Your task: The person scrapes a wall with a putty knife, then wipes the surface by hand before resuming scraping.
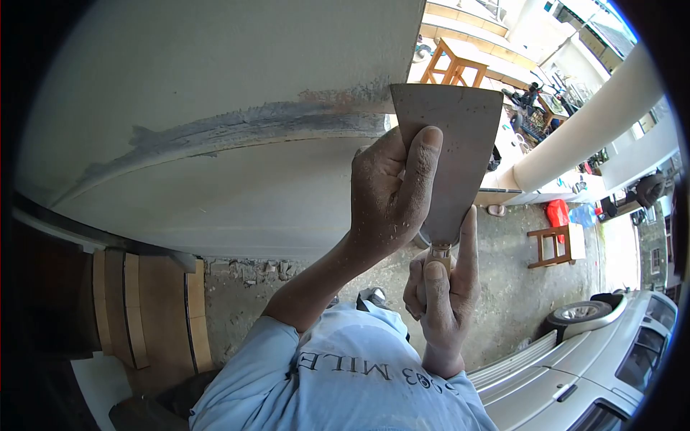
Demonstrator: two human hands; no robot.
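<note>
A broad putty knife (pixel 460 154) stands blade-up in front of me, its flat metal face speckled with small marks. My right hand (pixel 447 298) is wrapped round its handle, with the index finger stretched up along the blade's edge. At the blade's left side, my left hand (pixel 392 190) grips it, thumb flat on the face and the other fingers curled, partly hidden. Whitish dust coats both hands. Left of the blade is a pale wall (pixel 280 179) with a rough grey patched strip (pixel 244 126) running along it; the blade's top corner overlaps the strip's end in view.
Tiled steps (pixel 162 309) lie at lower left, beside broken rubble (pixel 251 271) at the wall's foot. To the right are a wooden stool (pixel 559 246), a red bag (pixel 557 213), a white column (pixel 589 118) and a silver vehicle (pixel 575 373). Another stool (pixel 460 57) stands farther off.
</note>
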